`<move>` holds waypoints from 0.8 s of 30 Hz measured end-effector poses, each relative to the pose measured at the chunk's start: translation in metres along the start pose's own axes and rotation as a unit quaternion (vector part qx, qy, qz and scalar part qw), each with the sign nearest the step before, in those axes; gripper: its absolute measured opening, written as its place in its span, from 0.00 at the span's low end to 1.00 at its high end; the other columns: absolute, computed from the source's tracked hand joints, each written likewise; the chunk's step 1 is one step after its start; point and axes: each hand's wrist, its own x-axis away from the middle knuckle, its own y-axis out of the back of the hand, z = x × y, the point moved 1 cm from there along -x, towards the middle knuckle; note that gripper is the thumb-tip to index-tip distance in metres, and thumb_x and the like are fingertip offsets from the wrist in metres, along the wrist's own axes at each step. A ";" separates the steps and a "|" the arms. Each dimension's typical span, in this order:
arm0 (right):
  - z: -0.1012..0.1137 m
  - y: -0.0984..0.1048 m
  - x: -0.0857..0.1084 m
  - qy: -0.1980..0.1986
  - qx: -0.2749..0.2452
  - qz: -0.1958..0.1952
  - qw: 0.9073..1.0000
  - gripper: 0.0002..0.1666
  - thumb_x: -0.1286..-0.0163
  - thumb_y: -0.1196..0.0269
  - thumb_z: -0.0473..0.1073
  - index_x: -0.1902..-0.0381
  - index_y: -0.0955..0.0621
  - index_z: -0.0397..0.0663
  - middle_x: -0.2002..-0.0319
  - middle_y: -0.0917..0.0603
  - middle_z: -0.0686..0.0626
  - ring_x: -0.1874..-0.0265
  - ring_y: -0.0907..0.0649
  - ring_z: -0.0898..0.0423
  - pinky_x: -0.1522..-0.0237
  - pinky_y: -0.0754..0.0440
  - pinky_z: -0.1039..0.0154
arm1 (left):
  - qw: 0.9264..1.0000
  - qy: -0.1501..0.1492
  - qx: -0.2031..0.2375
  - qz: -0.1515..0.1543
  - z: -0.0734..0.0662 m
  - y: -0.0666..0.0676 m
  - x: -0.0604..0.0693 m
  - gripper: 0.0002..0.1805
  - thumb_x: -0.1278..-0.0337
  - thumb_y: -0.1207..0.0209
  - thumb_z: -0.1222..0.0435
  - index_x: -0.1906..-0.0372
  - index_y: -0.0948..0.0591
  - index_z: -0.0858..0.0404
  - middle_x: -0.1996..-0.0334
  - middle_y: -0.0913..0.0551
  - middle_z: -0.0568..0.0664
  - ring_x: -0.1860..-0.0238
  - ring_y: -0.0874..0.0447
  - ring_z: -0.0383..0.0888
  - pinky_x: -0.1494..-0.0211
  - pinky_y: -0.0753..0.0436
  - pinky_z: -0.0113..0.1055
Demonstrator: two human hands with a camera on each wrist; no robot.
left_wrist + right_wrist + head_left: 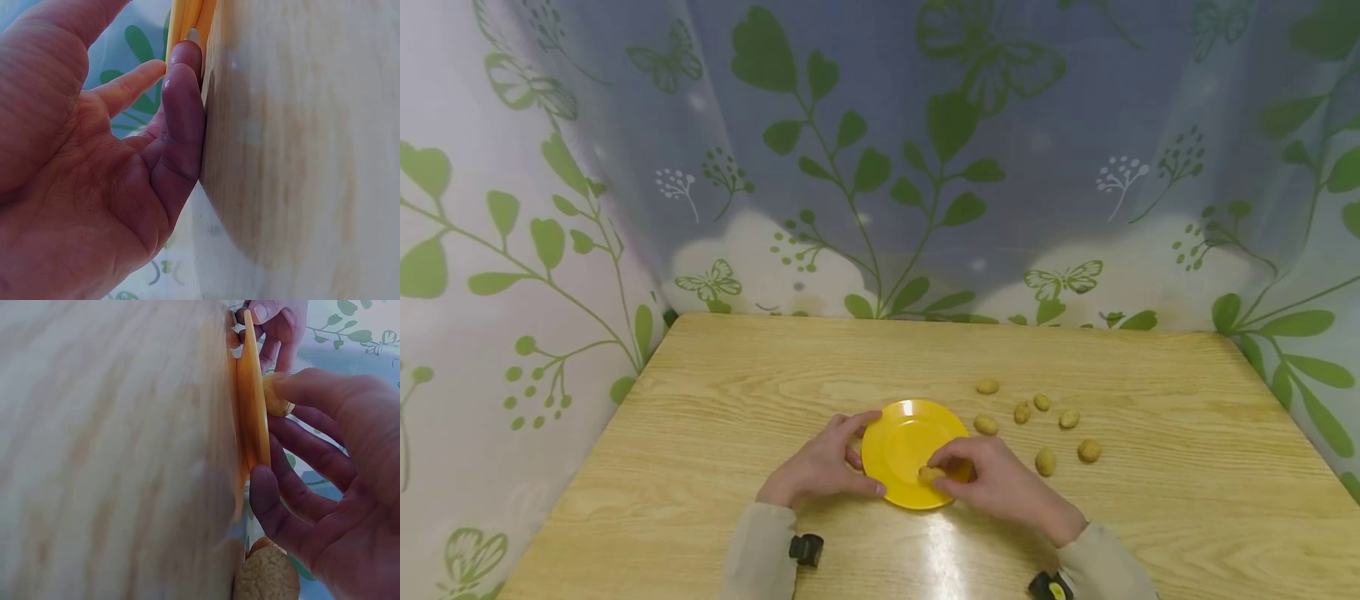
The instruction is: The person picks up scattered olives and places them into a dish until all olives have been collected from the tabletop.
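A round yellow plate (pixel 898 442) lies on the table in the head view. My left hand (pixel 826 462) holds its left rim, the thumb at the near side and the fingers at the far side. In the left wrist view, the left hand's lower fingers (pixel 182 119) touch the tabletop beside the plate. Over the plate's near right part, my right hand (pixel 1000 487) pinches a small potato (pixel 931 473) between thumb and fingers. The right wrist view shows this potato (pixel 279 400) against the plate's upper face, with other fingers by the rim (pixel 253 381).
Several more small potatoes lie scattered right of the plate, among them one near its rim (pixel 987 425) and one farther right (pixel 1089 451). The wooden table (pixel 737 367) meets a leaf-patterned curtain (pixel 880 167) at the back.
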 end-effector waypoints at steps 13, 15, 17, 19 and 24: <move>0.000 0.000 -0.001 0.006 0.000 0.009 1.000 0.07 0.33 0.29 0.44 0.57 0.12 0.55 0.60 0.11 0.59 0.62 0.17 0.67 0.58 0.17 0.68 | 1.000 0.001 -0.001 0.002 0.000 0.001 0.000 0.55 0.58 0.19 0.54 0.22 0.36 0.48 0.38 0.30 0.53 0.58 0.21 0.41 0.51 0.21 0.37; -0.001 0.000 -0.001 0.003 -0.004 0.010 1.000 0.08 0.33 0.29 0.44 0.56 0.12 0.55 0.60 0.11 0.58 0.62 0.17 0.66 0.59 0.17 0.68 | 1.000 -0.001 -0.001 0.002 0.000 0.000 0.000 0.55 0.58 0.19 0.54 0.22 0.36 0.49 0.38 0.30 0.53 0.58 0.21 0.41 0.51 0.21 0.37; -0.001 0.001 0.000 -0.002 -0.011 0.012 1.000 0.09 0.33 0.28 0.43 0.56 0.13 0.54 0.60 0.12 0.58 0.62 0.17 0.65 0.60 0.17 0.68 | 1.000 0.000 -0.002 0.002 0.000 0.000 0.000 0.55 0.58 0.19 0.54 0.22 0.36 0.48 0.38 0.30 0.52 0.58 0.21 0.41 0.50 0.21 0.37; 0.000 0.002 0.001 -0.005 -0.020 0.014 1.000 0.09 0.34 0.28 0.43 0.56 0.13 0.54 0.60 0.12 0.57 0.62 0.18 0.65 0.62 0.17 0.69 | 1.000 0.000 -0.003 0.002 -0.001 0.000 0.000 0.55 0.58 0.19 0.54 0.22 0.36 0.48 0.38 0.30 0.52 0.58 0.21 0.41 0.50 0.21 0.37; 0.002 0.006 0.003 0.004 -0.034 0.001 0.999 0.09 0.34 0.28 0.40 0.56 0.13 0.52 0.60 0.12 0.54 0.64 0.18 0.65 0.66 0.17 0.69 | 1.000 -0.001 -0.004 0.001 0.000 0.000 0.000 0.55 0.57 0.19 0.54 0.22 0.36 0.49 0.38 0.30 0.53 0.58 0.21 0.41 0.51 0.21 0.36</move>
